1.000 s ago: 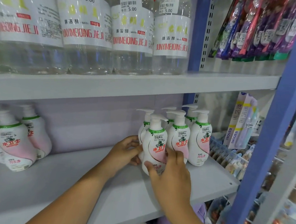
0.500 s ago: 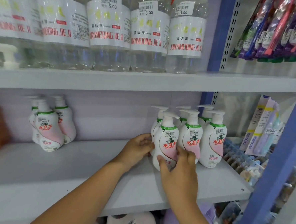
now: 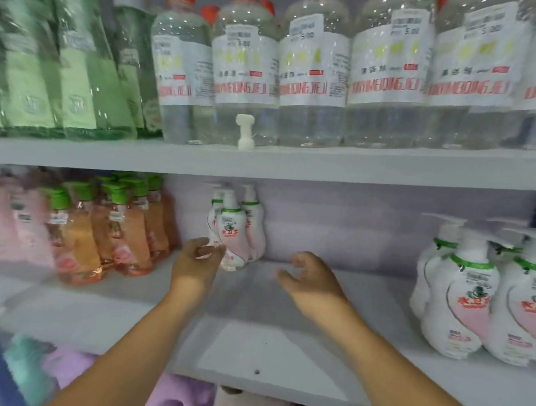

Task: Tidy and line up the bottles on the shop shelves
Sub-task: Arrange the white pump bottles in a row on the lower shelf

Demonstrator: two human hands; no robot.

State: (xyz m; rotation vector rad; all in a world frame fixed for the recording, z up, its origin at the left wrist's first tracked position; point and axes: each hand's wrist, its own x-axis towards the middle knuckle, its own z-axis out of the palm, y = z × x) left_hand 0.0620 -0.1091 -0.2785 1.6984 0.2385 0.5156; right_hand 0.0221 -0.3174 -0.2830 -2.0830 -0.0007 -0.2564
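A: Bottles first: where is the small cluster of white-and-pink plastic pump bottles (image 3: 238, 232)?
B: Centre of the frame, standing upright at the back of the lower grey shelf (image 3: 252, 343), three of them close together.
A: And the hands?
B: The left hand (image 3: 198, 261) is just in front of that cluster, fingers (image 3: 204, 251) curled loosely and apart, holding nothing; whether they touch the front bottle I cannot tell. The right hand (image 3: 310, 280) hovers over bare shelf to the right of it, fingers half curled, also holding nothing.
A: Anything else on that shelf?
B: A larger group of the same white pump bottles with green collars (image 3: 480, 297) at the right edge of the frame, well apart from the small cluster. Orange bottles with green caps (image 3: 111, 231) sit at centre left, blurred.
A: Upper shelf?
B: Big clear plastic bottles with white labels and orange caps (image 3: 315, 70) across the top, green-tinted bottles (image 3: 59, 58) at upper left, and a loose white pump head (image 3: 245, 131) standing at the shelf's front edge.
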